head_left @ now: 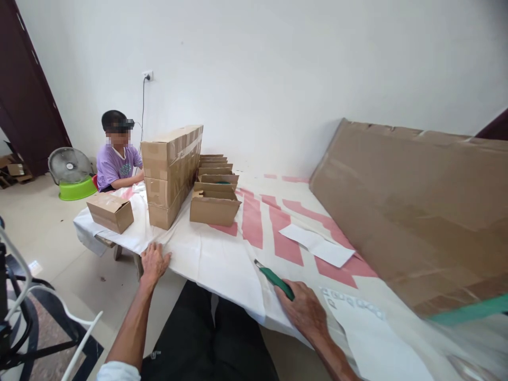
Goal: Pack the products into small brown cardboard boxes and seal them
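Observation:
My right hand (304, 309) is closed round a green utility knife (278, 283), its blade end pointing up and to the left over the table. At the near table edge, my left hand (154, 260) rests on the white cloth (214, 256) with its fingers apart, holding nothing. Ahead of it stands a stack of closed cardboard boxes (159, 177). Just right of the stack, a row of open cardboard boxes (214, 209) runs away toward the wall. One closed box (113, 211) lies alone at the table's left end.
Behind the boxes sits a person in a purple shirt (119, 165). A large cardboard sheet (413, 211) leans at the right. White paper (317, 244) lies on the red-patterned cloth, with a larger sheet (381, 346) nearer. A fan (70, 165) stands at the far left.

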### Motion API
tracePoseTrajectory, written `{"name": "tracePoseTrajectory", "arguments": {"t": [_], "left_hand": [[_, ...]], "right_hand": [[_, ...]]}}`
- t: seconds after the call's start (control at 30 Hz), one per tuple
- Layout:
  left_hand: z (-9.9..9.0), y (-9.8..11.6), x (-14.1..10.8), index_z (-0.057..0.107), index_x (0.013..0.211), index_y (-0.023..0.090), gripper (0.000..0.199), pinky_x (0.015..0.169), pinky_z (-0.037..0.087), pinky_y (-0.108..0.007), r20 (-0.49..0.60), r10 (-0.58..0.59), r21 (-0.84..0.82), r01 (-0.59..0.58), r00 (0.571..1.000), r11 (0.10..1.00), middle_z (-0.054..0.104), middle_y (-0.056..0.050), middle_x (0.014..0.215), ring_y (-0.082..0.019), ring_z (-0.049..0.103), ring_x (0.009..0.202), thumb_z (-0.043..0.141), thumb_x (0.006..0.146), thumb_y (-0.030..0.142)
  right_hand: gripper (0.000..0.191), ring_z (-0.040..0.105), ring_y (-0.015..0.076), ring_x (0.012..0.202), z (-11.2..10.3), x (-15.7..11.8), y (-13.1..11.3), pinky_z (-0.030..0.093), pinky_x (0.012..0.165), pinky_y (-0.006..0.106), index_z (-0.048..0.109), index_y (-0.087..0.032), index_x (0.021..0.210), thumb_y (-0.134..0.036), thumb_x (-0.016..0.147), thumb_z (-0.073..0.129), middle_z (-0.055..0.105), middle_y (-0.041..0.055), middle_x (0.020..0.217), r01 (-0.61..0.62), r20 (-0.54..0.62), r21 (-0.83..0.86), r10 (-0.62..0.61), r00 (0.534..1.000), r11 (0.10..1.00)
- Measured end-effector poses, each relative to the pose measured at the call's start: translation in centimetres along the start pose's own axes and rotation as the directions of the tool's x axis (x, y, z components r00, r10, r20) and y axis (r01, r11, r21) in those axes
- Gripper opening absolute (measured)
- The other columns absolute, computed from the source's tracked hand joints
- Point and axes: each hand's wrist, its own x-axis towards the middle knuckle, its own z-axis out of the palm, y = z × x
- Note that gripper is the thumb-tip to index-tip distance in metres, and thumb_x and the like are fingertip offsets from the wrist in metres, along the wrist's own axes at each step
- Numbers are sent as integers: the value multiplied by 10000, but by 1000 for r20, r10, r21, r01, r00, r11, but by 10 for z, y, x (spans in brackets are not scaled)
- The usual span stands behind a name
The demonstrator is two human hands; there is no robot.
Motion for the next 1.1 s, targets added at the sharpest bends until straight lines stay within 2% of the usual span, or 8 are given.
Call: {"name": "tracePoseTrajectory", "arguments": {"t": [0.13,0.23,0.4,0.57,0.73,0.83,0.93,1.1], "left_hand": [[-7,-12,-2,691,1331,120,395,1189,443,-558,-17,-51,8,51,999,999,605,-257,1553,-379,552,1477,637,1013,350],[-11,-6,-4,677,1356,113,411,1169,450,-587,-50,-42,6,43,998,999,645,-266,1492,-398,588,1433,642,999,314],[-6,34,-11,633,1451,176,468,1238,413,-479,-56,159,-53,-162,986,985,587,-181,1610,-311,502,1542,663,1003,308],[7,65,-14,679,1391,184,425,1188,466,-513,-116,380,-200,-396,918,896,618,-194,1574,-351,539,1511,683,985,310],[20,83,-12,679,1396,191,433,1168,487,-523,-86,507,-246,-511,858,823,614,-190,1582,-358,542,1510,672,988,336],[23,91,-17,683,1403,210,429,1192,469,-505,-28,543,-234,-533,839,813,593,-170,1610,-340,527,1524,667,993,336],[25,93,-23,682,1415,236,425,1212,447,-498,34,531,-206,-514,846,832,570,-140,1640,-323,499,1547,649,1005,343],[28,91,-28,714,1384,261,384,1244,408,-513,57,529,-165,-514,847,842,592,-123,1624,-320,482,1563,620,1025,359]], "right_hand": [[353,685,331,912,4,-2,5,560,874,468,743,-216,1012,-469,898,526,734,143,956,34,-17,-12,-34,999,999],[347,682,332,913,7,-2,7,555,860,465,744,-217,1013,-464,895,532,732,143,958,41,-14,-16,-41,999,999],[308,657,313,928,2,0,-1,539,854,435,743,-223,1006,-443,897,557,725,131,959,3,-20,-10,-3,1000,1000],[211,629,282,938,-16,8,-23,511,875,396,728,-212,1007,-344,916,592,714,110,953,-41,21,-26,42,999,999],[175,622,282,988,-23,19,-31,487,923,385,732,-192,1046,-260,916,636,717,113,995,-77,36,-63,80,996,995],[174,615,282,1004,-24,22,-33,474,929,380,736,-182,1062,-247,931,642,713,118,1021,-102,62,-64,106,992,993],[178,604,281,1022,-25,23,-33,468,935,375,739,-186,1080,-251,943,646,711,117,1047,-114,75,-64,119,990,991],[184,593,279,1047,-26,28,-32,463,956,375,742,-201,1103,-259,952,655,710,106,1073,-129,85,-62,134,987,990]]}}
